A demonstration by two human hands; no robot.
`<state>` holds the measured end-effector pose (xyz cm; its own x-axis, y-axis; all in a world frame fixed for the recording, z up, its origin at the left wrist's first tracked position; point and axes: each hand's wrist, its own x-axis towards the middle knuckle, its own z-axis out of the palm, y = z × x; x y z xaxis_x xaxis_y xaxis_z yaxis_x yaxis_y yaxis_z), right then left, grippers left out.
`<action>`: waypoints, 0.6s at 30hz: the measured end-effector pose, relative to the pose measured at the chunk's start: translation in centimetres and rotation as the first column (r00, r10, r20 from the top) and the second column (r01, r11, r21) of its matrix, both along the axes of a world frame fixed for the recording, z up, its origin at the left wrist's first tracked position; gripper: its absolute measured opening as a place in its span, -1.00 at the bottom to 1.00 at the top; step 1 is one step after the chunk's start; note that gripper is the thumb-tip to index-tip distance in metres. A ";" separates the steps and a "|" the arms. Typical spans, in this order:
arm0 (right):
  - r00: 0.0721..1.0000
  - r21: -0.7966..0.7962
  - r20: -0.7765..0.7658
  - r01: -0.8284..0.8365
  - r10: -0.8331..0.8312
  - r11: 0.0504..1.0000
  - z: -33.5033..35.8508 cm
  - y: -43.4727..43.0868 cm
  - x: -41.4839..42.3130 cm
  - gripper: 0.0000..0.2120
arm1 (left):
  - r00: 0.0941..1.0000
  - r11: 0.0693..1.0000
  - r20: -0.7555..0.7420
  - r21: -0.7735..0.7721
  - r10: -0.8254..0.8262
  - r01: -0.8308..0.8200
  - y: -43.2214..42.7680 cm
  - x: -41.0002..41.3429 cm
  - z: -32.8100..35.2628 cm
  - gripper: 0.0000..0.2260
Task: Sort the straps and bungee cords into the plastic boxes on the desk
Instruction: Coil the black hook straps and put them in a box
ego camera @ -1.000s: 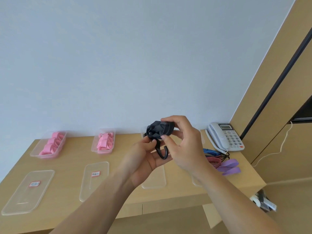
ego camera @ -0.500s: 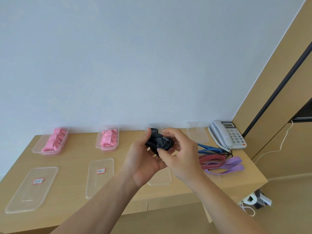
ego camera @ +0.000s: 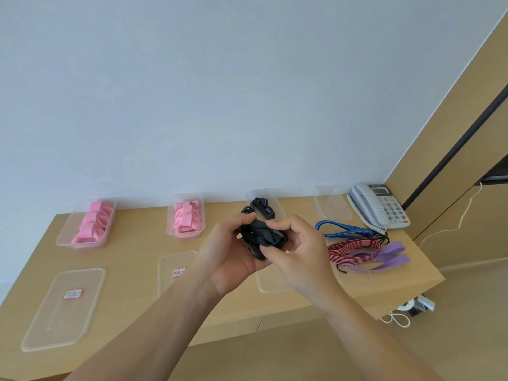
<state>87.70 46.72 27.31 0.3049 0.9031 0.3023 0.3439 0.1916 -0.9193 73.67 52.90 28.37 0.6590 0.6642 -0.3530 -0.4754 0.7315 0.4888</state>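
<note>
Head view: left hand [ego camera: 231, 259] and right hand [ego camera: 299, 251], fingers [ego camera: 280, 222] curled, grip the bundled black strap [ego camera: 259, 235] above the bench [ego camera: 137, 257]. Judged step: bundling. Next, place it in the box [ego camera: 277, 200] just beyond the fingers.

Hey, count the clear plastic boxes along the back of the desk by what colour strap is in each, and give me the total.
Holding pink straps: 2, the far-left box and the next box
Holding a black strap: 1, the third box
Nothing seen inside: 1, the far-right box
Total: 4
</note>
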 end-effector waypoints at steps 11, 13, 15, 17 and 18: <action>0.917 -0.206 0.396 0.045 0.042 0.977 -3.0 4.3 1.1 -0.45 | 0.977 0.996 -0.206 0.071 0.060 -0.047 5.6 2.6 -3.6 -0.87; 0.913 -0.310 0.399 0.045 0.087 0.950 -3.6 6.2 2.0 -0.45 | 0.955 0.993 -0.289 0.106 0.074 -0.045 6.6 3.6 -4.6 -0.88; 0.917 -0.354 0.383 0.032 0.114 0.935 -4.7 7.9 3.0 -0.49 | 0.931 0.993 -0.358 0.117 0.072 -0.032 7.7 4.7 -5.6 -0.91; 0.923 -0.364 0.359 -0.002 0.142 0.931 -5.9 9.3 4.1 -0.49 | 0.911 0.991 -0.408 0.131 0.057 -0.003 9.0 5.8 -6.5 -0.90; 0.923 -0.367 0.351 -0.019 0.158 0.930 -6.5 9.9 4.6 -0.48 | 0.903 0.992 -0.427 0.129 0.052 0.004 9.8 6.4 -7.1 -0.87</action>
